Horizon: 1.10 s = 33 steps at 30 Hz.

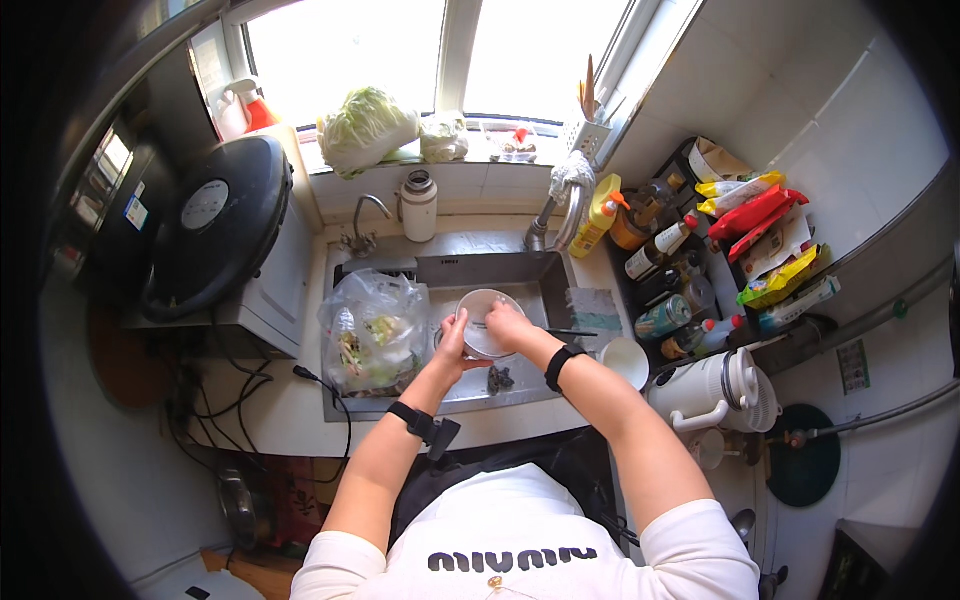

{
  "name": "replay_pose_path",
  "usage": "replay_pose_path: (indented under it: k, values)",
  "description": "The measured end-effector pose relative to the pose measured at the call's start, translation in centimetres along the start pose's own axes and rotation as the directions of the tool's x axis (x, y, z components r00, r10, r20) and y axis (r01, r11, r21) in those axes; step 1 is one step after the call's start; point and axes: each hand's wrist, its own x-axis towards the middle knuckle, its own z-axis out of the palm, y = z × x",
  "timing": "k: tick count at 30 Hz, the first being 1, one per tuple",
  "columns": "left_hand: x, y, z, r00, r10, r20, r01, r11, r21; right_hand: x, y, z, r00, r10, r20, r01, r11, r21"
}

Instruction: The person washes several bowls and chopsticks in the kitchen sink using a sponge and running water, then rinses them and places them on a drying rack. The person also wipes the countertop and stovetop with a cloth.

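Over the sink (pixel 450 405), a white bowl (pixel 477 306) is tilted toward me. My left hand (pixel 453 346) grips its left side, with the thumb at the rim and fingers beneath. My right hand (pixel 508 328) reaches into the bowl with its fingers curled against the inner wall; whatever they hold is hidden. Below the bowl, a dark crumpled lump (pixel 500 379), perhaps a scrubber, lies in the sink. A clear plastic bag (pixel 380 350) with vegetable scraps fills the sink's left part.
Behind the sink stand a faucet (pixel 540 228), a smaller tap (pixel 360 240) and a white flask (pixel 419 208). To the right are another white bowl (pixel 625 362), a grey cloth (pixel 592 308), several bottles and a white kettle (pixel 705 388). A black cable (pixel 345 420) hangs over the counter's left front edge.
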Motion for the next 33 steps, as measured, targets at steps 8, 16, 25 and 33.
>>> replay_pose_path:
  k: [8,16,25,33]
  values:
    - [1.0,0.6,-2.4,0.999,-0.019,0.027,0.018,1.000,0.025,-3.3,-2.6,-1.4,0.965,-0.153,0.213,0.070,0.932,0.356]
    - [4.1,-0.3,-2.5,0.999,0.036,0.030,-0.032,0.993,-0.116,-6.2,-4.4,-3.7,0.981,-0.138,-0.138,0.147,0.987,0.059]
    - [5.1,-1.2,-2.1,0.953,0.040,-0.300,-0.057,0.997,-0.046,-6.3,-4.0,-3.0,0.951,-0.248,-0.182,0.214,0.958,-0.190]
    - [4.9,-1.7,-3.0,0.986,0.060,-0.156,-0.061,0.998,-0.001,-6.4,-4.5,-2.6,0.923,-0.309,-0.230,0.270,0.945,-0.185]
